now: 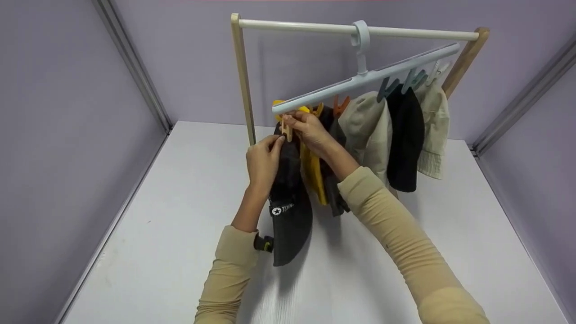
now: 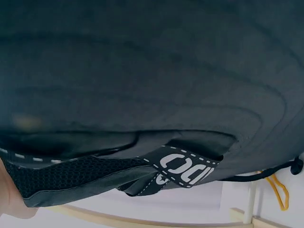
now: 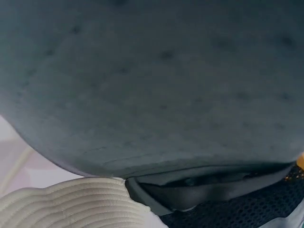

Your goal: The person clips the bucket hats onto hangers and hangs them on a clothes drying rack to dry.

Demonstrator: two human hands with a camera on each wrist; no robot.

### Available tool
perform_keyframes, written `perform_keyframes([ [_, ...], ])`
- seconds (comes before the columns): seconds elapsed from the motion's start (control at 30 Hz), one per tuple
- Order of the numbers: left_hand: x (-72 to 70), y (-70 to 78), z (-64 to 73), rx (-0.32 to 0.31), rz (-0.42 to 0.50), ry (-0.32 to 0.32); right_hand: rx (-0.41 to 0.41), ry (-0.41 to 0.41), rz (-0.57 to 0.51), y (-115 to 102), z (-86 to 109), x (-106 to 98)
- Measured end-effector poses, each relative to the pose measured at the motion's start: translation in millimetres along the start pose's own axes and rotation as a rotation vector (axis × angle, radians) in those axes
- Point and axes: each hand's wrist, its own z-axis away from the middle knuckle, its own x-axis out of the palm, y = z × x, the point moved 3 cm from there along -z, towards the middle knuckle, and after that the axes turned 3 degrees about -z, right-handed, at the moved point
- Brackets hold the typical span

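Observation:
A dark grey hat (image 1: 291,238) with a wide brim and a star-badged strap hangs lengthwise under the low left end of a pale blue hanger (image 1: 364,80). With thumb and fingertips, my left hand (image 1: 261,164) pinches the upper edge of this hat. My right hand (image 1: 310,131) grips a wooden clothespin (image 1: 286,129) just above those fingertips, at the hanger's end. In the left wrist view, the hat's fabric (image 2: 142,85) fills most of the picture, with a lettered strap (image 2: 185,167) below. Its grey surface (image 3: 152,95) also covers much of the right wrist view.
The hanger hooks onto the white rod (image 1: 306,26) of a wooden-legged rack, tilted up to the right. Along it hang a yellow hat (image 1: 315,173), a beige hat (image 1: 366,130), a black hat (image 1: 405,144) and a cream hat (image 1: 434,130), held by coloured clips. Purple-grey panels enclose the white table (image 1: 180,216).

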Motion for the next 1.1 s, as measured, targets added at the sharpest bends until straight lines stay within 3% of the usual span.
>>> perform_keyframes([
  [0.23,0.0,4.7,3.1,0.024,-0.027,0.008,-0.037,-0.031,0.050,4.6,3.1,-4.7],
  [0.4,6.2,10.9,13.1,-0.018,-0.054,-0.033,-0.056,-0.009,0.028,4.7,4.8,-4.3],
  [0.57,24.6,9.6,49.9,-0.115,-0.007,-0.057,-0.074,0.045,0.060,3.1,7.4,-6.3],
  [0.73,48.7,3.1,94.4,-0.261,0.158,-0.074,-0.099,0.059,0.080,1.7,11.6,-5.1],
  [0.87,59.4,1.7,118.3,-0.393,0.280,-0.082,-0.102,0.069,0.130,0.8,14.0,-3.5],
  [0.97,62.9,4.1,131.3,-0.434,0.310,-0.085,-0.116,0.078,0.171,0.3,16.1,-2.5],
  [1.1,65.2,6.6,144.1,-0.435,0.312,-0.085,-0.163,0.078,0.202,-0.6,18.7,-0.9],
])
